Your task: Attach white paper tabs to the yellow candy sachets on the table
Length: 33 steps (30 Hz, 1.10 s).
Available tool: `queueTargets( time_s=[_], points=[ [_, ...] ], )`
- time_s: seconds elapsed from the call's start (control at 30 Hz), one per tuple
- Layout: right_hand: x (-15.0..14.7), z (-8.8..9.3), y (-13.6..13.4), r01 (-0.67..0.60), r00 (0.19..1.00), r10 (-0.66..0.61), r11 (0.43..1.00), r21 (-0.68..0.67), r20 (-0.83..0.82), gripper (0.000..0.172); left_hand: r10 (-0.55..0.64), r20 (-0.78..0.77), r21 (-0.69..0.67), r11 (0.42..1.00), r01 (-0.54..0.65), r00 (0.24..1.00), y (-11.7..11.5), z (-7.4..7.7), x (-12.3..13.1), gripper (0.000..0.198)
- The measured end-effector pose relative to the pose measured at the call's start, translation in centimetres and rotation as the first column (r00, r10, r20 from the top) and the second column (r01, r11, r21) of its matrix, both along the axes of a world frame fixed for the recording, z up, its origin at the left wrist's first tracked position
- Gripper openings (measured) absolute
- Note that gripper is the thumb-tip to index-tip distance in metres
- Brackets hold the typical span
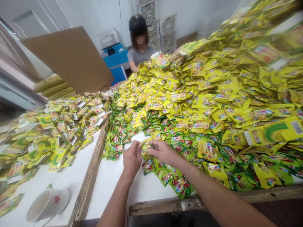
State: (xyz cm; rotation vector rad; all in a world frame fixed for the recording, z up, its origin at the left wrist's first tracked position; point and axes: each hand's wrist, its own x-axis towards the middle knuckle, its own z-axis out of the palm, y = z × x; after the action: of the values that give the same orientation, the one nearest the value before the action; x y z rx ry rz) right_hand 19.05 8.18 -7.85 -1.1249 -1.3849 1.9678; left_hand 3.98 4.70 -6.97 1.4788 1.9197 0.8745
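Between my two hands, over the white tabletop (109, 186), is a small yellow-green packet (145, 145). My left hand (132, 156) pinches its left side, thumb against fingers. From the right, my right hand (163, 151) has its fingers closed on the same packet and partly covers it. Green packets (165, 176) with red fruit pictures lie just below and beside my right hand. A big heap of yellow packets (170, 97) rises behind and to the right, spilling over the green ones.
A wooden strip (92, 173) divides the table. Left of it lie many small yellow boxes (59, 157) and a white cup (44, 205). A large cardboard sheet (71, 60) leans at the back left. Another person (139, 47) sits behind the heap. A wooden rail (165, 206) runs along the front edge.
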Motion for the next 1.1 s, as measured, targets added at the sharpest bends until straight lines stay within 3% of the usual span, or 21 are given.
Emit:
queueTargets(
  time_s=[0.07,0.13,0.2,0.23,0.33,0.4,0.47,0.57,0.67,0.83,0.93,1.03,1.1],
  points=[
    [-0.5,0.3,-0.4,-0.042,0.999,0.042,0.996,-0.082,0.005,0.012,0.125,0.31,-0.079,0.991,-0.106,0.942,-0.2,-0.2,-0.1,0.027],
    [-1.0,0.3,-0.7,-0.027,1.0,0.028,0.993,-0.114,0.014,0.008,0.323,0.574,-0.213,0.946,-0.244,0.752,-0.4,-0.5,0.1,0.034],
    [-1.2,0.2,-0.8,0.032,0.999,-0.028,0.995,-0.091,0.04,0.006,0.428,0.687,-0.312,0.904,-0.293,0.588,-0.6,-0.9,0.6,0.037],
    [-1.2,0.0,-0.7,0.049,0.997,-0.045,0.997,-0.056,0.064,0.005,0.43,0.713,-0.331,0.903,-0.276,0.554,-0.6,-1.0,0.9,0.037],
    [-0.5,-0.4,-0.2,0.016,0.973,-0.061,0.98,0.2,0.222,0.008,0.39,0.732,-0.322,0.921,-0.22,0.559,-0.2,-1.3,1.3,0.037],
    [0.1,-0.8,0.5,-0.038,0.904,-0.159,0.895,0.444,0.397,0.016,0.408,0.693,-0.306,0.913,-0.269,0.594,0.2,-1.5,1.2,0.036],
    [0.6,-1.2,1.2,-0.115,0.763,-0.309,0.799,0.59,0.567,0.029,0.434,0.65,-0.299,0.901,-0.315,0.623,0.5,-1.7,0.9,0.035],
    [0.9,-1.8,1.9,-0.287,0.549,-0.348,0.775,0.563,0.76,0.04,0.441,0.622,-0.315,0.897,-0.309,0.647,0.6,-2.1,0.4,0.036],
    [0.7,-2.1,1.9,-0.367,0.504,-0.293,0.779,0.509,0.812,0.031,0.445,0.556,-0.32,0.894,-0.313,0.702,0.4,-2.6,0.1,0.038],
    [0.7,-2.0,1.6,-0.346,0.535,-0.306,0.771,0.534,0.788,0.015,0.447,0.415,-0.293,0.89,-0.349,0.792,0.3,-3.4,-0.6,0.039],
    [0.6,-1.9,1.6,-0.138,0.708,-0.309,0.821,0.554,0.635,0.012,0.411,0.291,-0.276,0.901,-0.335,0.864,0.4,-3.5,-0.8,0.041],
    [0.1,-2.0,1.6,0.192,0.899,-0.299,0.926,0.324,0.32,0.013,0.334,0.334,-0.277,0.928,-0.247,0.881,0.7,-2.8,-0.3,0.042],
    [-0.2,-2.2,1.5,0.258,0.951,-0.279,0.953,0.158,0.13,0.018,0.276,0.44,-0.274,0.947,-0.164,0.855,0.8,-2.1,0.2,0.042]
  ],
)
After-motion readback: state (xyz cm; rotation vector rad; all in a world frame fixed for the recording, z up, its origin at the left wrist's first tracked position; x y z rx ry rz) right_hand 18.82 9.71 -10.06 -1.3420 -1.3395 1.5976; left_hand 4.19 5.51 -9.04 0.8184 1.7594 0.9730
